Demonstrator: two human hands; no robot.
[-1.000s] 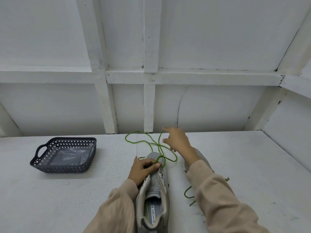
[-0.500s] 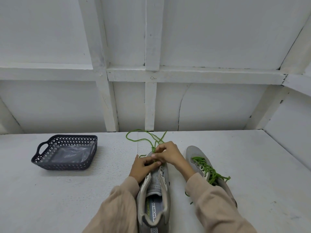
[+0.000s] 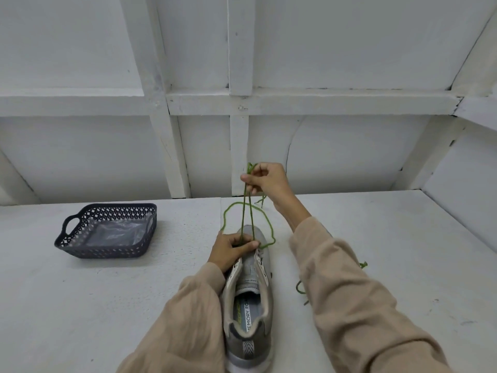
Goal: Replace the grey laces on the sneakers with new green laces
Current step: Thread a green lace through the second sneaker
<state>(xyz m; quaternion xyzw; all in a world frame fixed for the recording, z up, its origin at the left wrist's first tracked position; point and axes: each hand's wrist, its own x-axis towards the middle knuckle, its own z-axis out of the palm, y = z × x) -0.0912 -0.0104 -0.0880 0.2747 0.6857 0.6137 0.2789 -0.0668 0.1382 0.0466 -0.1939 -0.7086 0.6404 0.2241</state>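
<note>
White table [image 3: 80, 305]. Dark basket [image 3: 107, 232] at 9 o'clock, well apart from the grey sneaker [image 3: 250, 300] at 6 o'clock. Left hand [image 3: 231, 250] clamped over the sneaker's front. Right hand [image 3: 267, 179], at 12 o'clock, pinches the green lace [image 3: 246, 208], two strands raised taut.

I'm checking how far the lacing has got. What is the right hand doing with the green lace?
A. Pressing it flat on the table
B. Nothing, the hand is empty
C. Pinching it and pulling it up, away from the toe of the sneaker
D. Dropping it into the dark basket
C: the right hand pinches the green lace, two strands rising taut from the sneaker toe, where the left hand presses.
</note>
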